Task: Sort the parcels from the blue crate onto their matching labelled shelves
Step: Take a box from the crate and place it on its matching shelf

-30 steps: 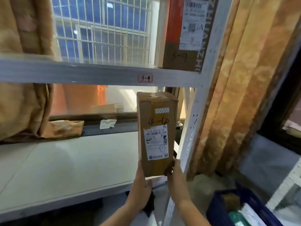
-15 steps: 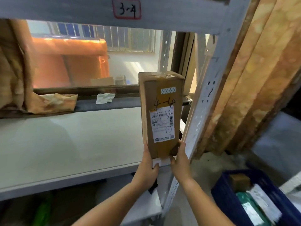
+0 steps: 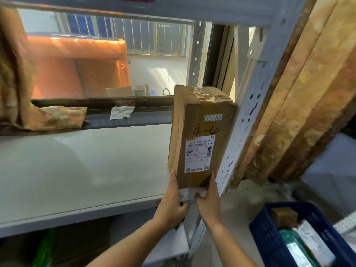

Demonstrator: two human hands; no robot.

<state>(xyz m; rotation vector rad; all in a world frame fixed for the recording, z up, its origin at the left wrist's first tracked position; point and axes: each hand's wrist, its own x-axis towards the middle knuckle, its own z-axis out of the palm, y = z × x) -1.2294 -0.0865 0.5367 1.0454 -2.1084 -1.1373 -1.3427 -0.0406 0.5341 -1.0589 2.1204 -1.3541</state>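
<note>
A tall brown cardboard parcel [image 3: 198, 133] marked "4-4" in handwriting, with a white shipping label, stands upright at the right front corner of the white shelf [image 3: 81, 170]. My left hand [image 3: 173, 201] holds its lower left edge, and my right hand [image 3: 209, 201] holds its lower right edge. The parcel's bottom sits at the shelf's front lip. The blue crate [image 3: 269, 243] stands on the floor at the lower right, with a small brown box [image 3: 285, 216] and green and white parcels [image 3: 300, 245] inside.
A perforated grey upright post [image 3: 248, 116] rises just right of the parcel. Orange-brown curtains [image 3: 300, 97] hang to the right, and a fold of curtain [image 3: 48, 118] lies on the window sill beside a crumpled white paper [image 3: 121, 112]. A lower shelf [image 3: 163, 245] sits beneath.
The parcel has come down and forward-right onto the shelf's right front corner, both hands still on its base. The view has dropped, so the "3-4" label has left the top.
</note>
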